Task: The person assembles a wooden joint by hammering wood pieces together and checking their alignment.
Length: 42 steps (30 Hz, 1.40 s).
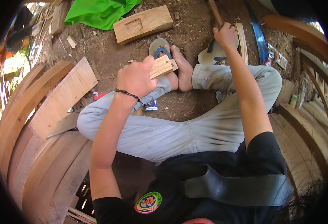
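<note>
In front of my left shin, my left hand (136,77) is closed round a small pale wooden block (161,68) with a small dark hole near its outer end. Part of the block is hidden inside my fist. Farther off to the right, my right hand (226,34) grips a brown wooden handle (216,14). Its far end runs toward the top edge, so the kind of tool cannot be made out. A larger wooden block (152,24) with a rectangular recess lies on the ground beyond my feet. Below my right hand is a loose flip-flop (206,57).
A green cloth (96,14) lies far left. Curved boards (40,93) crowd my left side, and more planks (302,138) stand at my right. Beyond my right hand are a narrow wood strip (241,44) and a long blue blade-like strip (260,41). Wood chips litter the dirt.
</note>
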Each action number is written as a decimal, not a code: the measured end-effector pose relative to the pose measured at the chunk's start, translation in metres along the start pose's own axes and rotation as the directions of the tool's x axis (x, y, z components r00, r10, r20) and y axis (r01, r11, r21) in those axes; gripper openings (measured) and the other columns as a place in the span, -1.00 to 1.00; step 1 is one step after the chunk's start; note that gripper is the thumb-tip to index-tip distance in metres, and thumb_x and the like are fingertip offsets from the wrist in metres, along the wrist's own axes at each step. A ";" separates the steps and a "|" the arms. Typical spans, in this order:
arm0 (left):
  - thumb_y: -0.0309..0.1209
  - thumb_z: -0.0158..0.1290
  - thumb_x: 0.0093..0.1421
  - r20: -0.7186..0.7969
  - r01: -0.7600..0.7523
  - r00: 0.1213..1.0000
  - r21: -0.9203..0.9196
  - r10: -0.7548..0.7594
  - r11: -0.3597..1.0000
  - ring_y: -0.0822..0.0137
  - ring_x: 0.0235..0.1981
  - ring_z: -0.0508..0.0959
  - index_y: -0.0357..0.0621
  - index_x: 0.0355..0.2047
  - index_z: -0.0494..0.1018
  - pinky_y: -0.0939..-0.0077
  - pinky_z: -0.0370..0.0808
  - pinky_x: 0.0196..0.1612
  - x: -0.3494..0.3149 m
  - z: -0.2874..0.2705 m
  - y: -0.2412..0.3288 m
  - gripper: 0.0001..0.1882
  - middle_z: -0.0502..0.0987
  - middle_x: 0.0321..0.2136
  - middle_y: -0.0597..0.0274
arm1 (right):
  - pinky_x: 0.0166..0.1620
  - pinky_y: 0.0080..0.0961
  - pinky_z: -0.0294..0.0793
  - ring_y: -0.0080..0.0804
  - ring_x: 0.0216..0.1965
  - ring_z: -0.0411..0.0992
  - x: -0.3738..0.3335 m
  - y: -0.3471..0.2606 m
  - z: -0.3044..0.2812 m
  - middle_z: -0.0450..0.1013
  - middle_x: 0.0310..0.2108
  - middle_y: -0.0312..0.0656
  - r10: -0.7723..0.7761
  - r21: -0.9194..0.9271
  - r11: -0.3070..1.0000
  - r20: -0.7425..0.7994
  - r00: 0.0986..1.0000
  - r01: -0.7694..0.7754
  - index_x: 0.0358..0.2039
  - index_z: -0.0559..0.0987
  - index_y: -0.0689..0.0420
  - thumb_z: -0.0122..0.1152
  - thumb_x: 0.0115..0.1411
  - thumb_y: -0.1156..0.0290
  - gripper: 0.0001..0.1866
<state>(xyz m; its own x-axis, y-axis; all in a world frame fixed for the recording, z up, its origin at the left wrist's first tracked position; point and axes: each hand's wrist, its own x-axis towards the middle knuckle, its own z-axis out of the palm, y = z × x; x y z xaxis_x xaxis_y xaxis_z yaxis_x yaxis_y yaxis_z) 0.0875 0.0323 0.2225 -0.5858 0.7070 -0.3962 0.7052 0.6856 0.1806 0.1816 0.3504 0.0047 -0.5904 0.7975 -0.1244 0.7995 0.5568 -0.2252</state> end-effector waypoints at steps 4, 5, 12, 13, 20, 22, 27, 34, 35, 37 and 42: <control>-0.30 0.11 -0.08 -0.053 -0.062 0.997 -0.027 0.060 0.998 -0.09 -0.46 0.58 -0.03 -0.37 0.35 0.03 0.52 -0.40 0.002 0.003 -0.001 -0.75 0.55 -0.56 -0.01 | 0.06 -0.02 0.39 0.08 0.08 0.42 0.026 0.004 0.014 0.44 0.00 0.20 0.176 0.009 0.982 0.307 0.935 -0.188 0.00 0.41 0.22 0.10 0.14 0.08 -0.47; -0.31 0.11 -0.08 -0.056 -0.049 0.997 -0.021 0.047 0.999 -0.09 -0.47 0.59 -0.03 -0.37 0.35 0.03 0.52 -0.40 0.002 0.002 0.000 -0.75 0.55 -0.55 0.00 | 0.06 -0.04 0.39 0.08 0.08 0.42 0.031 0.001 0.016 0.46 -0.01 0.21 0.223 0.029 0.968 0.350 0.910 -0.249 -0.02 0.43 0.23 0.08 0.15 0.10 -0.49; -0.33 0.12 -0.09 -0.046 -0.045 0.998 0.017 0.046 0.999 -0.07 -0.48 0.60 -0.05 -0.38 0.34 0.05 0.54 -0.42 0.002 -0.003 0.005 -0.74 0.56 -0.56 0.00 | -0.44 -0.43 0.46 -0.33 -0.52 0.49 -0.002 -0.006 -0.071 0.49 -0.50 -0.13 -0.128 0.523 0.833 0.499 0.857 -0.180 -0.28 0.44 0.22 0.05 0.22 0.09 -0.61; -0.34 0.12 -0.10 -0.047 -0.054 0.997 0.018 0.054 0.998 -0.07 -0.48 0.60 -0.05 -0.37 0.35 0.05 0.54 -0.42 0.002 -0.003 0.006 -0.74 0.56 -0.56 0.00 | -0.52 -0.51 0.38 -0.45 -0.59 0.39 -0.027 -0.009 -0.097 0.42 -0.57 -0.23 -0.241 0.705 0.660 0.525 0.816 -0.258 -0.29 0.43 0.19 0.03 0.27 0.05 -0.61; -0.33 0.11 -0.09 -0.090 -0.078 0.992 0.068 0.084 0.995 -0.08 -0.46 0.61 -0.04 -0.33 0.37 0.03 0.54 -0.41 0.006 0.000 0.009 -0.72 0.57 -0.54 -0.02 | -0.51 -0.50 0.30 -0.52 -0.62 0.30 -0.206 -0.006 -0.209 0.36 -0.63 -0.27 -0.518 0.856 0.490 0.439 0.734 -0.166 -0.34 0.44 0.19 -0.05 0.39 0.07 -0.60; -0.32 0.11 -0.09 -0.111 -0.093 0.989 0.083 0.102 0.992 -0.08 -0.45 0.61 -0.04 -0.33 0.38 0.02 0.54 -0.40 0.005 -0.001 0.010 -0.72 0.58 -0.54 -0.02 | -0.46 -0.33 0.33 -0.30 -0.60 0.32 -0.247 -0.022 -0.224 0.35 -0.63 -0.11 -0.428 0.733 0.680 0.362 0.828 0.031 -0.34 0.44 0.24 -0.03 0.38 0.09 -0.59; -0.29 0.13 -0.09 -0.111 -0.092 0.988 0.132 0.107 0.987 -0.09 -0.43 0.61 -0.04 -0.31 0.37 0.02 0.55 -0.37 0.004 0.003 0.005 -0.69 0.58 -0.53 -0.03 | -0.45 -0.33 0.31 -0.29 -0.58 0.31 -0.256 -0.018 -0.264 0.32 -0.63 -0.11 -0.319 0.620 0.783 0.477 0.819 -0.056 -0.34 0.43 0.25 -0.03 0.38 0.10 -0.59; -0.30 0.16 -0.11 -0.113 -0.109 0.986 0.121 0.123 0.987 -0.09 -0.41 0.62 -0.05 -0.30 0.37 0.04 0.57 -0.33 0.004 0.000 0.005 -0.66 0.58 -0.51 -0.08 | -0.51 -0.48 0.24 -0.47 -0.63 0.24 -0.272 -0.036 -0.288 0.26 -0.67 -0.24 -0.396 0.832 0.532 0.082 0.915 0.156 -0.31 0.38 0.24 -0.06 0.38 0.09 -0.60; -0.30 0.16 -0.11 -0.117 -0.120 0.984 0.116 0.133 0.986 -0.09 -0.41 0.62 -0.06 -0.30 0.37 0.04 0.57 -0.33 0.005 0.000 0.005 -0.66 0.58 -0.52 -0.08 | -0.51 -0.31 0.29 -0.17 -0.65 0.33 -0.276 -0.032 -0.281 0.29 -0.68 -0.06 -0.386 0.730 0.664 0.147 0.911 0.163 -0.33 0.36 0.24 -0.03 0.37 0.14 -0.64; -0.32 0.17 -0.11 -0.121 -0.143 0.980 0.115 0.157 0.983 -0.10 -0.42 0.62 -0.08 -0.32 0.37 0.04 0.57 -0.34 0.003 0.002 0.004 -0.67 0.58 -0.51 -0.09 | -0.46 -0.10 0.32 0.25 -0.51 0.36 -0.284 -0.022 -0.255 0.34 -0.63 0.13 -0.314 0.502 0.859 0.359 0.879 0.102 -0.33 0.36 0.24 0.01 0.35 0.19 -0.68; -0.29 0.19 -0.10 -0.101 -0.133 0.985 0.087 0.142 0.987 -0.07 -0.42 0.63 -0.10 -0.32 0.40 0.07 0.58 -0.34 -0.003 0.008 -0.004 -0.67 0.59 -0.49 -0.08 | -0.49 -0.26 0.31 -0.03 -0.63 0.34 -0.273 -0.043 -0.297 0.31 -0.67 0.05 -0.276 0.606 0.794 0.299 0.914 0.042 -0.34 0.38 0.24 0.00 0.36 0.13 -0.63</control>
<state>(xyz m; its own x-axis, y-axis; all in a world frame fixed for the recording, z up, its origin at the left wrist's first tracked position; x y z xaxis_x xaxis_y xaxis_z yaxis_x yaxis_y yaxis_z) 0.0897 0.0256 0.2159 -0.5172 0.8110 -0.2734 0.8089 0.5676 0.1532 0.3415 0.1775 0.3349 -0.7932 0.5053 -0.3398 0.5432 0.3350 -0.7699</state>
